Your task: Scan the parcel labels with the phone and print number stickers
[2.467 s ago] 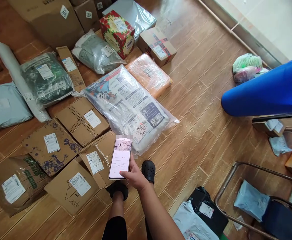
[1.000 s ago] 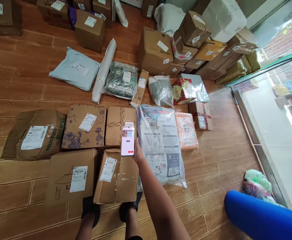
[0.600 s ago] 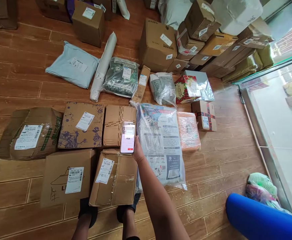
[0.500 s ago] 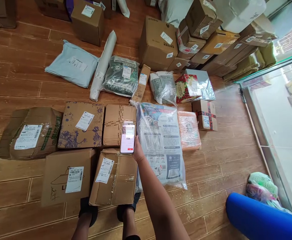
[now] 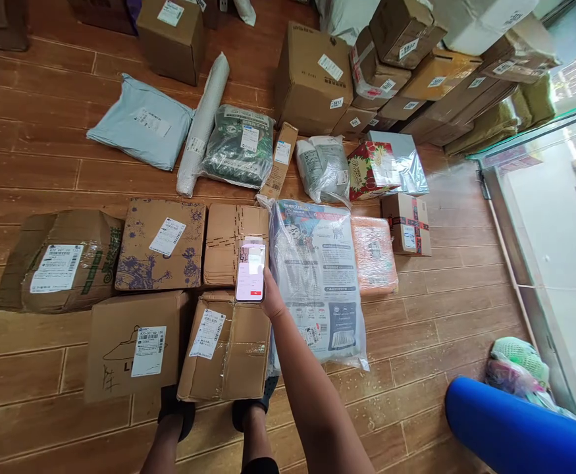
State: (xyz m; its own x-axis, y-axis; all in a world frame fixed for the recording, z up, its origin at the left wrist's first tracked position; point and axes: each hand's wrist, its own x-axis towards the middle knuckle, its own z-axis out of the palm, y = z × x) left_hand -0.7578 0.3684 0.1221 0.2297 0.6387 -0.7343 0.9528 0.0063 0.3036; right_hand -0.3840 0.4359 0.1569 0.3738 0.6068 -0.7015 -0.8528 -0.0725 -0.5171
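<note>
My right hand point(image 5: 270, 297) is stretched out in front of me, shut on a phone point(image 5: 251, 272) with a lit screen facing up. The phone hovers over a plain cardboard box point(image 5: 228, 240) and beside a large clear plastic bag with printed packaging point(image 5: 320, 276). Below the phone lies a taped box point(image 5: 228, 345) with a white label, right in front of my feet. My left hand is out of view.
Parcels cover the wooden floor: a box with purple print point(image 5: 162, 245), a crumpled brown package point(image 5: 58, 260), a grey mailer point(image 5: 142, 122), an orange packet point(image 5: 374, 255), a red patterned box point(image 5: 371, 170). Stacked cartons point(image 5: 401, 59) stand at the back. A blue cylinder point(image 5: 515, 428) lies lower right.
The view swung from the floor near a chair to the rows of parcels. My right hand reached forward with the phone, and in the last second it has stayed almost still.
</note>
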